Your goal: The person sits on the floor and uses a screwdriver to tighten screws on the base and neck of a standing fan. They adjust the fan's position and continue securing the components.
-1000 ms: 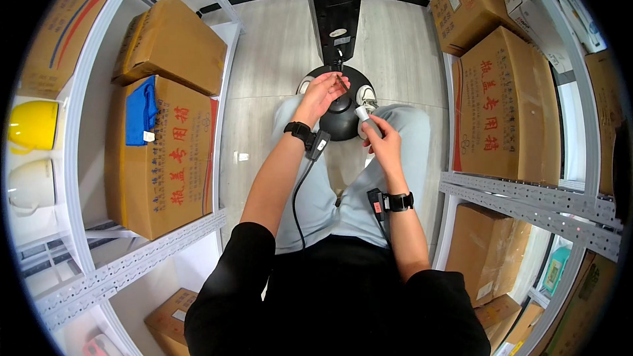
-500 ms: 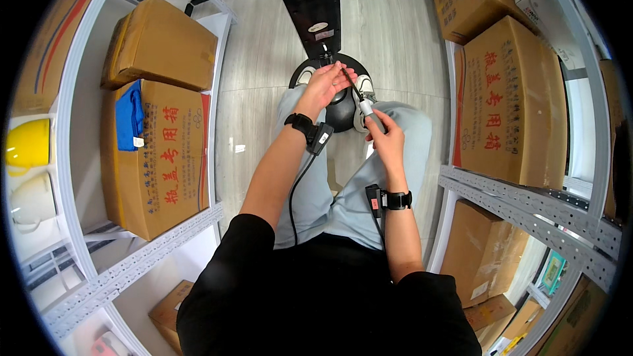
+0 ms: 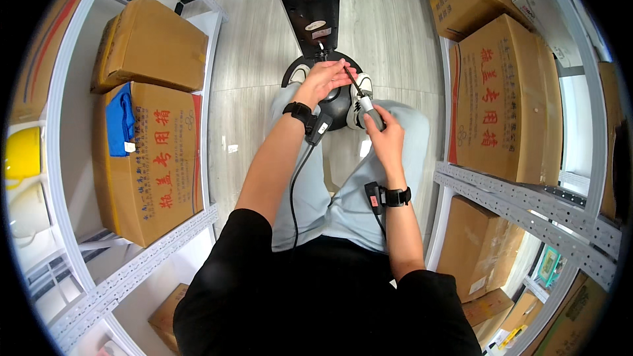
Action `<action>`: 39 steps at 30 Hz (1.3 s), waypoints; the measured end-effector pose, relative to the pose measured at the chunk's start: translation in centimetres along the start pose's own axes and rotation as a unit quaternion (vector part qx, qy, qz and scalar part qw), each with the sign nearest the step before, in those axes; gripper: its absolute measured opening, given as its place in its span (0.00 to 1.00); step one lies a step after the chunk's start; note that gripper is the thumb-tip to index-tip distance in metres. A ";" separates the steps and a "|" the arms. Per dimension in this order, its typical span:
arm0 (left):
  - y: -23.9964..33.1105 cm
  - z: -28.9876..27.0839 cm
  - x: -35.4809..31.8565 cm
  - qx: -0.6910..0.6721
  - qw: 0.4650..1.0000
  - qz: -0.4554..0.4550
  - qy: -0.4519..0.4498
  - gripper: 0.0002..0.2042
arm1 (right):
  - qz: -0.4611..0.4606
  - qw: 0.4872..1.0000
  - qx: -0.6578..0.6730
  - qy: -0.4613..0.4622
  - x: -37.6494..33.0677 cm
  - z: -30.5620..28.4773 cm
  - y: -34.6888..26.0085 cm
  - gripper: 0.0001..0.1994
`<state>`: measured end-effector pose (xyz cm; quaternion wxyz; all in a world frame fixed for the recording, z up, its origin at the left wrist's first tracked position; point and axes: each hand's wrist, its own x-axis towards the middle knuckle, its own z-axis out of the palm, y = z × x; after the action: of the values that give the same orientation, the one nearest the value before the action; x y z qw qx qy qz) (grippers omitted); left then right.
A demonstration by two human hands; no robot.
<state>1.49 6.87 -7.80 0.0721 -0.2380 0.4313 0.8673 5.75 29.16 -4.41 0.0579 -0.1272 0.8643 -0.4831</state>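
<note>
My right hand (image 3: 386, 137) is closed round the grey and white handle of a screwdriver (image 3: 367, 107). Its dark shaft points up and left, to the fingers of my left hand (image 3: 322, 81). That hand is palm up with its fingers stretched out, and the shaft's tip is beside them; whether they touch cannot be made out. Just beyond my left hand, the black column of a standing fan (image 3: 308, 6) rises from a round black base (image 3: 337, 116), which sits between my shoes. A small light part shows at the column's lower end.
Metal shelves stand close on both sides. Cardboard boxes (image 3: 148, 165) fill the left one, with a blue cloth (image 3: 120, 122) on top and yellow (image 3: 24, 153) and white helmets beside them. More boxes (image 3: 491, 102) line the right shelf. Black cables run from both wrist straps.
The view has shifted slightly. My right hand still grips the screwdriver, and my left hand stays by its tip with little visible movement.
</note>
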 end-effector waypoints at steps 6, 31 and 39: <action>-0.5 -0.5 1.2 -0.116 0.992 0.035 0.024 0.12 | 0.121 0.986 0.103 -0.045 1.5 2.5 1.2 0.19; -1.7 -2.3 3.4 -0.174 0.979 0.039 0.094 0.09 | 0.210 0.936 0.267 -0.095 5.1 5.2 1.9 0.17; -0.6 -1.9 2.3 -0.129 0.991 -0.029 0.013 0.09 | 0.240 0.890 0.351 -0.167 5.9 5.1 1.2 0.18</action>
<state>0.34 5.58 -10.28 0.0601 -0.2685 0.3097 0.9102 1.06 23.97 -8.03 0.3561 0.0339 0.6206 -0.6978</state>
